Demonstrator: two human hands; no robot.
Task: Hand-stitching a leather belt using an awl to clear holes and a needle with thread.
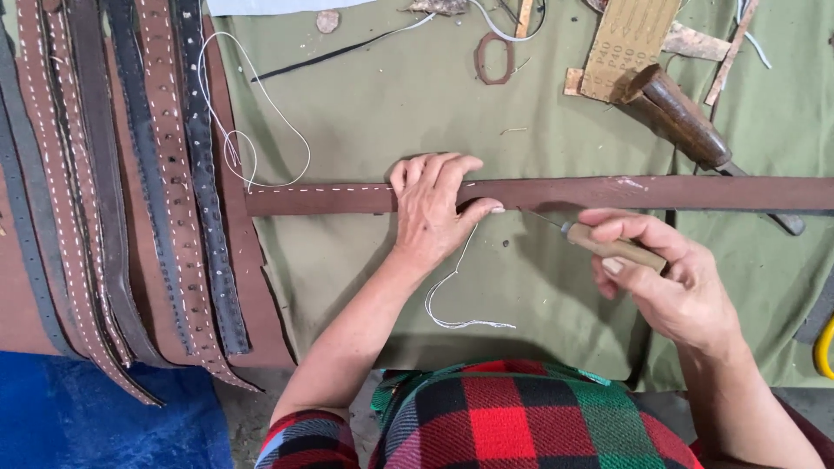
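Across the table [365,113], covered with an olive-green cloth, a long brown leather strap [608,193] lay flat from left of centre out past the right edge. At far left a row of finished stitched straps [130,174], brown and black, hung over the table edge. Stitching progress, judged from the strap: a white dashed seam ran along its left end only up to the left hand [432,208]; the stretch to the right showed no stitches, so most of the length looked left to do. Left hand lay palm-down on the strap, fingers spread flat over it, pinning it and not gripping. Right hand [669,278] was closed around the wooden handle of an awl [599,243], its metal point aimed at the strap's lower edge, just beside the left thumb. White thread [261,113] looped off the strap's left end; another tail [452,295] trailed below the left hand. Further back sat a dark wooden-handled tool [686,122], a sandpaper piece [627,43] and a small leather loop [495,59].
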